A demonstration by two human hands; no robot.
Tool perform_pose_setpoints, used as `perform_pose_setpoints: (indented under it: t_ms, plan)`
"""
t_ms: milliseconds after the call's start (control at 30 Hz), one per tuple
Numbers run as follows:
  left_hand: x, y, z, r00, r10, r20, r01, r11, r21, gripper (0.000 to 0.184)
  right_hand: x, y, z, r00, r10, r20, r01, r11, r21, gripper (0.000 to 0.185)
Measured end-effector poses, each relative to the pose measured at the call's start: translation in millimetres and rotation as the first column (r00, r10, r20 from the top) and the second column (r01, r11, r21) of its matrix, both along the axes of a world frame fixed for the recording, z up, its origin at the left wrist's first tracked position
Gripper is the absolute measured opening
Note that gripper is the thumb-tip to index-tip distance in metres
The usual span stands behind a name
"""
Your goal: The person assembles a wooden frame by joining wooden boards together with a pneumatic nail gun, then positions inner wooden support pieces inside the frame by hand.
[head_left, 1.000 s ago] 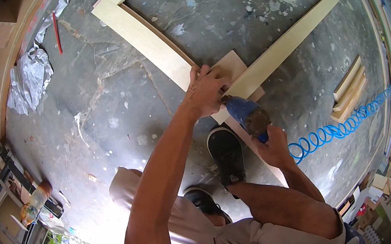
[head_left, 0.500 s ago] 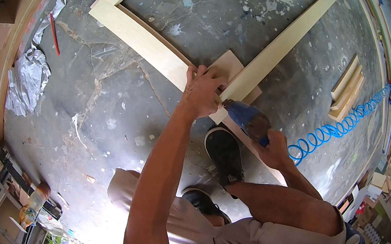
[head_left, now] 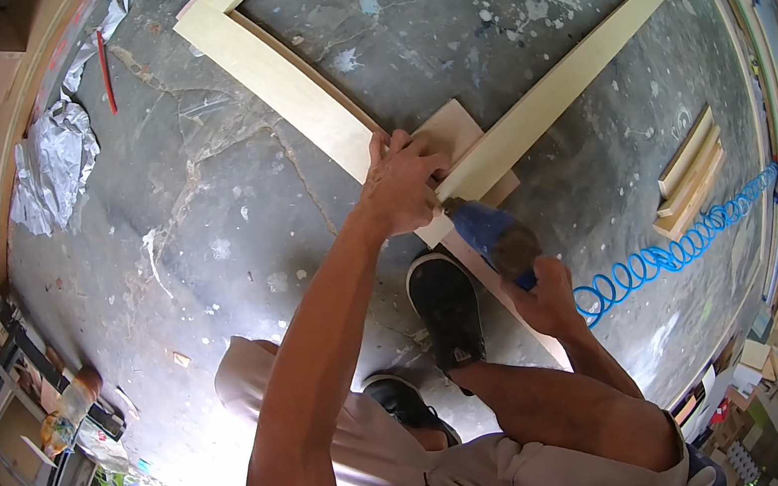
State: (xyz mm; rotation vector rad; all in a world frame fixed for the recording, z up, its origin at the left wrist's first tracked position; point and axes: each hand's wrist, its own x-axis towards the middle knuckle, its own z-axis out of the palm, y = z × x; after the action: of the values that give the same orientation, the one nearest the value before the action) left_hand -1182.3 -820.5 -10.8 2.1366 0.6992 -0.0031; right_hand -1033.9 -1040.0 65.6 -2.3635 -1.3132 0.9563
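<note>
A light wooden frame [head_left: 294, 81] lies on the concrete floor, its near corner in front of my feet. My left hand [head_left: 401, 186] is closed over that corner, fingers bent around the joint and pressing on the wood. Under the joint a flat wooden board [head_left: 456, 129] sticks out on the inner side. My right hand [head_left: 546, 300] grips the handle of a blue nail gun [head_left: 488, 233]. The gun's nose meets the frame's corner just right of my left hand. The exact contact point is partly hidden.
A blue coiled air hose [head_left: 653, 262] runs right from beside my right hand. Short wood strips [head_left: 690, 173] lie near it. Crumpled foil [head_left: 55, 162] and a red strip [head_left: 107, 74] lie at left. My black shoe [head_left: 445, 307] stands close to the corner.
Almost nothing differs. The view has shifted very slightly; both hands, the nail gun and the frame hold the same positions.
</note>
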Motion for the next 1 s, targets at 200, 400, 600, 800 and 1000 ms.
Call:
perform_pose_setpoints:
  t_ms: [200, 400, 600, 800, 1000]
  plan:
    - [-0.2, -0.8, -4.5, 1.0, 0.006, 0.015, -0.006, 1.0, 0.022, 0.041, 0.6, -6.9, 11.2, 0.999, -0.033, -0.017, 0.031, 0.994, -0.105, 0.025]
    - [-0.1, -0.9, -4.2, 1.0, 0.008, 0.019, -0.009, 1.0, 0.024, 0.04, 1.4, -6.9, 9.9, 0.999, -0.03, -0.031, 0.027, 0.995, -0.097, 0.024]
    - [-0.7, -1.2, -5.0, 1.0, -0.001, 0.015, 0.0, 1.0, 0.023, 0.04, 0.5, -1.1, 14.3, 0.999, 0.02, 0.036, -0.015, 0.99, -0.137, 0.027]
    - [-0.9, -2.0, -6.5, 1.0, -0.009, 0.026, 0.008, 0.999, 0.049, 0.045, 1.1, -5.6, 8.3, 0.999, -0.01, 0.032, 0.015, 0.986, -0.164, 0.03]
    - [-8.0, 2.3, -12.2, 0.999, 0.005, 0.036, -0.007, 0.999, 0.053, 0.046, 3.1, -17.6, 3.6, 0.993, -0.004, 0.119, 0.015, 0.996, -0.09, 0.031]
